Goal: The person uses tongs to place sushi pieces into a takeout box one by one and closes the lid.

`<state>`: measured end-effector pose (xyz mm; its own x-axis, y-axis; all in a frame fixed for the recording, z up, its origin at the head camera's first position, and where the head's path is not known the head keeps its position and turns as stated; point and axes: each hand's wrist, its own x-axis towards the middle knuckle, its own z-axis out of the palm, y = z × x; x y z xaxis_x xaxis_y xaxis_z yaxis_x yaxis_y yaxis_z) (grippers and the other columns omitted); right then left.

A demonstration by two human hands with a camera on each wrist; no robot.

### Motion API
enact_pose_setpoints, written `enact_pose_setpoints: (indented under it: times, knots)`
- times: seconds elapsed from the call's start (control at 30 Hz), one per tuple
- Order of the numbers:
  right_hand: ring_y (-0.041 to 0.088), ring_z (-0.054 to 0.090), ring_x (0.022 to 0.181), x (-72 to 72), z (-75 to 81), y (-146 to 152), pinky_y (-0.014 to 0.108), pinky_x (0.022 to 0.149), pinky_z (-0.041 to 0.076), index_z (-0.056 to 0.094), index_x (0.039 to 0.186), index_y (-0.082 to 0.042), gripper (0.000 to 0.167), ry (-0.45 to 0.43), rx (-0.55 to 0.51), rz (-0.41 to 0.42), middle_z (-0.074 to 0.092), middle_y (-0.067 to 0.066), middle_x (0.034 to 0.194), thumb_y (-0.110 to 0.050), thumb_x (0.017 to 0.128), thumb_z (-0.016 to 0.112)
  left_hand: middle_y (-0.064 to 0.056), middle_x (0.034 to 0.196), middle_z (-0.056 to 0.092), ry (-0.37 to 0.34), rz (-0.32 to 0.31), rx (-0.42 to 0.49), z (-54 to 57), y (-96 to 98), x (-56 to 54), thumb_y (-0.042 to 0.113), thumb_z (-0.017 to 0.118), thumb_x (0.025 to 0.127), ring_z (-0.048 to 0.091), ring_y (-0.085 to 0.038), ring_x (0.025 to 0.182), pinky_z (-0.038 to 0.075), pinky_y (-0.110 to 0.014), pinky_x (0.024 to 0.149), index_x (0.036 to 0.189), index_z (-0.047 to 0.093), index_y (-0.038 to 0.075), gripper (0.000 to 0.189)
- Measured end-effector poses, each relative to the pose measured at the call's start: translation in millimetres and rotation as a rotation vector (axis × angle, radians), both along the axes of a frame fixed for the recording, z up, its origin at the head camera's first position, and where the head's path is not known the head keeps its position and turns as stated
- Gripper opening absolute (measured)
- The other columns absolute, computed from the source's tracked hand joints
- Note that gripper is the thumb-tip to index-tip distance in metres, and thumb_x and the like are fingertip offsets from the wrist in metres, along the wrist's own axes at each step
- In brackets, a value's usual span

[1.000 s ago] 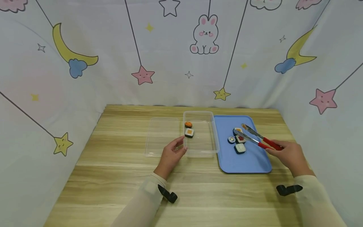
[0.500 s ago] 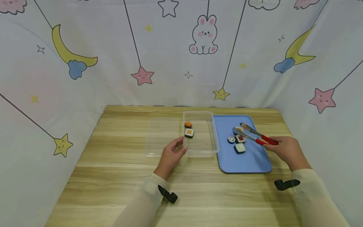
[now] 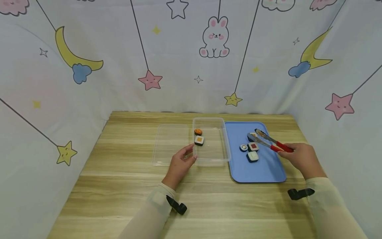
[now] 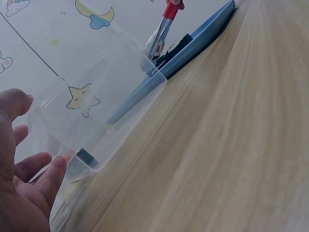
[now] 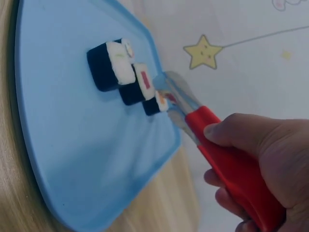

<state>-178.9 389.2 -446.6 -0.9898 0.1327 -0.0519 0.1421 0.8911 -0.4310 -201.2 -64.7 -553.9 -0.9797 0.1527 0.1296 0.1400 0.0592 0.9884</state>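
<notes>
My right hand [image 3: 302,158] grips red-handled metal tongs [image 3: 285,147] over the blue tray [image 3: 265,171]. The tong tips are spread about the farthest sushi piece [image 3: 253,135], partly hidden behind them; whether they touch it I cannot tell. Nearer lie sushi with a dark red centre [image 3: 253,146], a small round roll [image 3: 243,147] and a sushi piece with a pale top [image 3: 252,156]. My left hand [image 3: 180,165] touches the near left side of a clear plastic box [image 3: 212,160] with relaxed, spread fingers. Inside are an orange-topped roll [image 3: 198,131] and an orange-centred sushi piece [image 3: 199,140].
A clear lid [image 3: 171,142] lies flat on the wooden table [image 3: 134,192], left of the box. The box's right side stands against the tray's left edge. A white printed curtain [image 3: 182,49] hangs behind and beside the table.
My right hand has moved slightly forward and left from a second ago. The tong tips then shifted a little right around the farthest sushi piece. My left hand and the box have stayed put.
</notes>
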Motion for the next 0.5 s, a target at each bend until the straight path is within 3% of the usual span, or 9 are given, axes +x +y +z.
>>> enact_pose_setpoints:
  times: [0.23, 0.5]
  knots:
    - [0.04, 0.063, 0.09, 1.5, -7.1, 4.9, 0.029, 0.059, 0.048, 0.069, 0.125, 0.01, 0.063, 0.037, 0.008, -0.02, 0.07, 0.034, 0.113, -0.038, 0.088, 0.083, -0.021, 0.14, 0.061, 0.008, 0.0, 0.015, -3.5, 0.5, 0.9, 0.012, 0.074, 0.097, 0.058, -0.033, 0.133, 0.056, -0.04, 0.102, 0.145, 0.06, 0.003, 0.051]
    - [0.041, 0.063, 0.089, 4.0, -11.9, 8.4, 0.029, 0.059, 0.047, 0.07, 0.124, 0.01, 0.062, 0.053, 0.003, -0.025, 0.07, 0.034, 0.111, -0.039, 0.088, 0.084, -0.022, 0.143, 0.06, -0.011, 0.02, 0.016, 0.6, 2.5, -0.8, 0.006, 0.075, 0.096, 0.057, -0.035, 0.133, 0.054, -0.047, 0.105, 0.144, 0.06, 0.002, 0.051]
